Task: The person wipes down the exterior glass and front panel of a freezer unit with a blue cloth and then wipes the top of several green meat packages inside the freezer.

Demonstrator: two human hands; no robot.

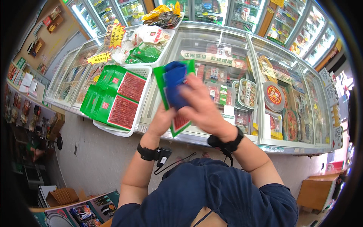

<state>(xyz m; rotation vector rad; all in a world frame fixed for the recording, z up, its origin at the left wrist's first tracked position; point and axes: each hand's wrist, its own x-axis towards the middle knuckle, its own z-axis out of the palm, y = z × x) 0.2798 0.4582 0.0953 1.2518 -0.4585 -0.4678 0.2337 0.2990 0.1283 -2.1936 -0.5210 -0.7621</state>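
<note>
My left hand (162, 120) grips the lower left edge of a flat green packet (160, 78) with a window of reddish-brown contents. It is tilted above the freezer's near edge. My right hand (202, 111), blurred, holds a folded blue cloth (176, 82) against the packet's face and covers most of its middle. Left of my hands stands a white plastic basket (144, 109) at the freezer's edge. Similar green packets (106, 103) lie in it in two overlapping rows.
Behind that basket, another white container (169, 45) holds bagged goods (147, 52). Both rest on a glass-topped chest freezer (184, 37) stocked with packaged meat (219, 92). Upright glass-door refrigerators (210, 11) line the back. A display shelf (93, 210) stands behind me at lower left, a wooden cabinet (316, 193) at lower right.
</note>
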